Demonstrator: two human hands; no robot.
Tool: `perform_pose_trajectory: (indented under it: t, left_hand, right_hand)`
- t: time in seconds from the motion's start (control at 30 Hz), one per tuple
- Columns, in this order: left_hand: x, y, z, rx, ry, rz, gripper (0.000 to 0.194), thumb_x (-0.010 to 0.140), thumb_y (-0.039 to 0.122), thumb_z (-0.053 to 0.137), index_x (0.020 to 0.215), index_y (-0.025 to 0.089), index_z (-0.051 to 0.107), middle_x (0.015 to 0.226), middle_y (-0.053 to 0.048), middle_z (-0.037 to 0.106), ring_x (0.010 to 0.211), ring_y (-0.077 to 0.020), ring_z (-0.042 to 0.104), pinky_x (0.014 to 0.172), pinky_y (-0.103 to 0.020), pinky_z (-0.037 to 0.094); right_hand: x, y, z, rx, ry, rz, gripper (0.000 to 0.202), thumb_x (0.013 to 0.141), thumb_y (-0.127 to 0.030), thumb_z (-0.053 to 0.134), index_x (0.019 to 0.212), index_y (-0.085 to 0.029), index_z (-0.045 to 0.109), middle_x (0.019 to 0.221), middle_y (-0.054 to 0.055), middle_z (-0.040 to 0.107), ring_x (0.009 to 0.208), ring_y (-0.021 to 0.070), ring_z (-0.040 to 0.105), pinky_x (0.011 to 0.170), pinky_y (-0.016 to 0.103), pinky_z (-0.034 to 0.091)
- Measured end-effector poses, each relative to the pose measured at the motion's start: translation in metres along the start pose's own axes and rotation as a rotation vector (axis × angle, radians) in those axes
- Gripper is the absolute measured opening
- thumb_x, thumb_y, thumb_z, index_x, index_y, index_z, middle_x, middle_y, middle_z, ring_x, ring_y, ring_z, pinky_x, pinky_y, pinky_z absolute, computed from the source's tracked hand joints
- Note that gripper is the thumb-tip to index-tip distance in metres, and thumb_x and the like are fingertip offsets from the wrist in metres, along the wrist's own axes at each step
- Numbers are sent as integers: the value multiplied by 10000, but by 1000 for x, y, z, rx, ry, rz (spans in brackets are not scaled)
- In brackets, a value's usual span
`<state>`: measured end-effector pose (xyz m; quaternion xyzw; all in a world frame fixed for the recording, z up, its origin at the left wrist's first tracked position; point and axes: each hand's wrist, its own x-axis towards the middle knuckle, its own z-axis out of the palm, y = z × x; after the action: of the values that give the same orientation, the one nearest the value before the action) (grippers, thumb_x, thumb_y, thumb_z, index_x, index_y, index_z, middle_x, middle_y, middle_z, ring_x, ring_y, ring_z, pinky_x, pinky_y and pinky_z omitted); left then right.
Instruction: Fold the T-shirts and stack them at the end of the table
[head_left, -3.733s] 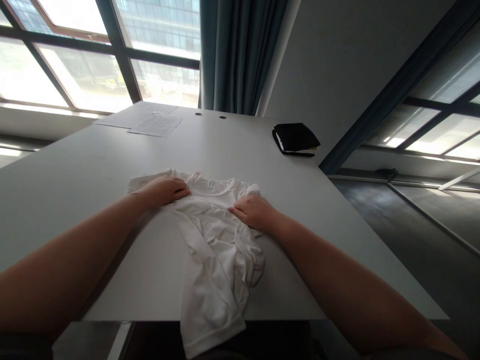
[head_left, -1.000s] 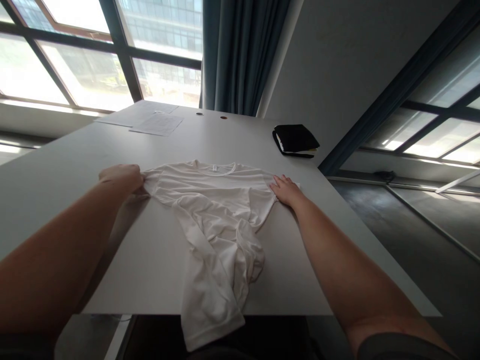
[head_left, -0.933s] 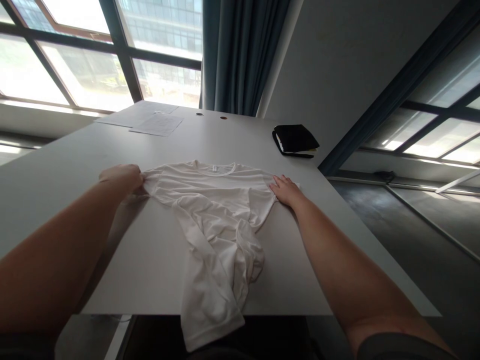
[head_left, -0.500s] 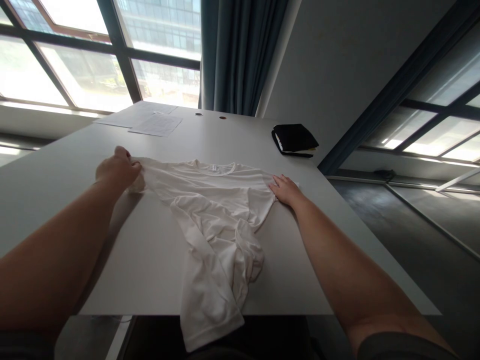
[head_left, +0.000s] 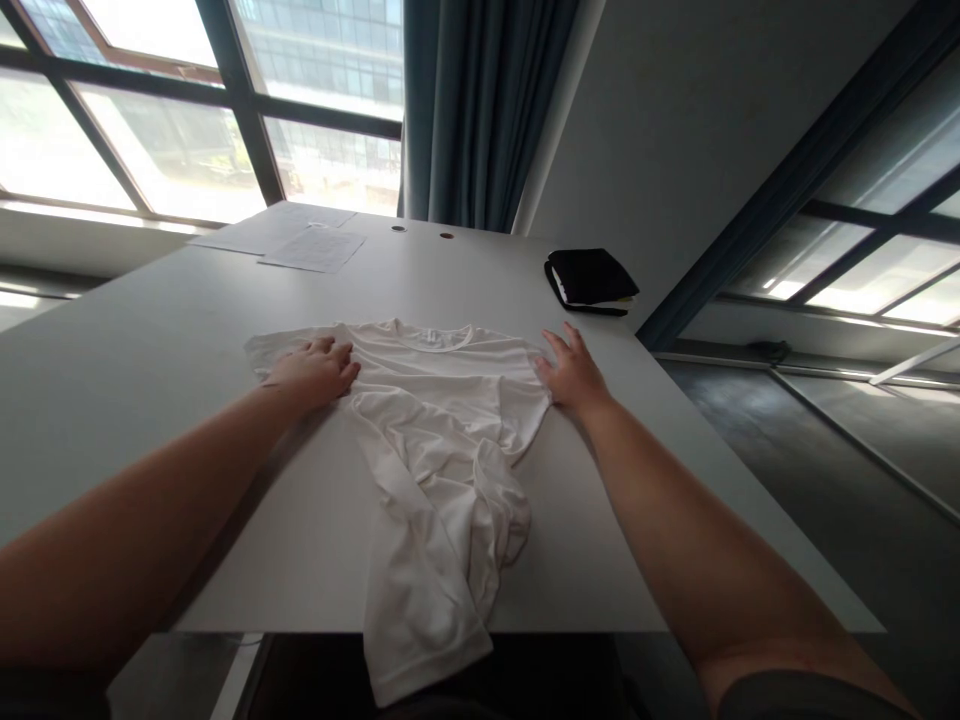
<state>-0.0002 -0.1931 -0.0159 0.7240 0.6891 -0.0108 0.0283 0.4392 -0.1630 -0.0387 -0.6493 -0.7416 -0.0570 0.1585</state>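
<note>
A white T-shirt (head_left: 442, 430) lies on the table, its collar towards the far side and its lower part bunched and wrinkled. The hem hangs over the near edge. My left hand (head_left: 313, 370) rests flat on the shirt by the left sleeve, fingers stretched out. At the right shoulder, my right hand (head_left: 574, 370) has its fingers spread, the fingertips by the cloth's edge; it grips nothing. Part of the left sleeve is hidden behind my left hand.
The white table (head_left: 645, 520) extends beyond the shirt on all sides. Sheets of paper (head_left: 313, 248) lie at the far left, and a black-covered notebook (head_left: 592, 278) sits at the far right. Behind stand a blue curtain (head_left: 480, 110) and windows.
My left hand has let go of the left sleeve end and moved right onto the shirt, now flat. The sleeve lies on the table. My right hand's fingers have lifted and spread slightly.
</note>
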Motion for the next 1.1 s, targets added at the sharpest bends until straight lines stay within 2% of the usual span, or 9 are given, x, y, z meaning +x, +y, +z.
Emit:
perform_pose_trajectory:
  t: [0.07,0.13,0.3,0.47,0.57,0.83,1.1]
  left_hand:
    - [1,3,3,-34,-36,-72,658,1015,593,284,1613,327,354,1702,-146,265,1519,-466,263,1110,-701,297]
    - [2,4,3,-72,-74,-132,696,1000,645,261,1633,359,305,1734,-121,177,1537,-514,171,1077,-791,253]
    - [6,-2,6,-99,-93,-178,741,976,710,210,1647,397,249,1751,-91,103,1547,-536,86,1051,-850,196]
    - [21,-5,14,-131,-28,-195,754,951,734,253,1630,408,301,1739,-110,163,1532,-567,97,1012,-868,207]
    - [32,-6,14,-125,-22,-189,747,957,719,246,1633,405,294,1742,-105,145,1534,-563,92,1005,-887,178]
    - [67,-17,10,-103,14,-119,709,987,655,233,1637,380,296,1743,-88,155,1548,-498,123,1062,-867,110]
    - [115,-32,16,-109,26,-70,714,968,670,260,1631,405,301,1746,-47,154,1565,-434,132,1136,-786,109]
  right_hand:
    - [-2,-9,0,17,-157,-101,596,1037,-453,395,1568,-190,466,1662,116,365,1544,279,308,1266,441,268]
    - [-3,-15,4,3,-313,-124,598,1048,-498,355,1586,-252,437,1673,86,359,1547,276,307,1266,476,252]
    - [2,-15,12,-39,-414,-18,664,1053,-553,279,1656,-274,278,1735,72,180,1587,306,200,1272,525,190]
    - [18,-5,18,-45,-441,-12,686,1042,-588,277,1664,-303,238,1742,60,152,1589,319,186,1268,551,180]
    - [31,0,23,-53,-434,11,691,1042,-584,266,1668,-294,227,1744,70,140,1591,321,173,1266,555,175]
    - [78,6,42,-75,-360,102,712,1034,-612,276,1660,-272,265,1735,95,182,1578,326,212,1261,542,185]
    - [112,14,57,-73,-313,114,724,1030,-636,291,1649,-262,303,1723,115,223,1576,313,215,1261,518,188]
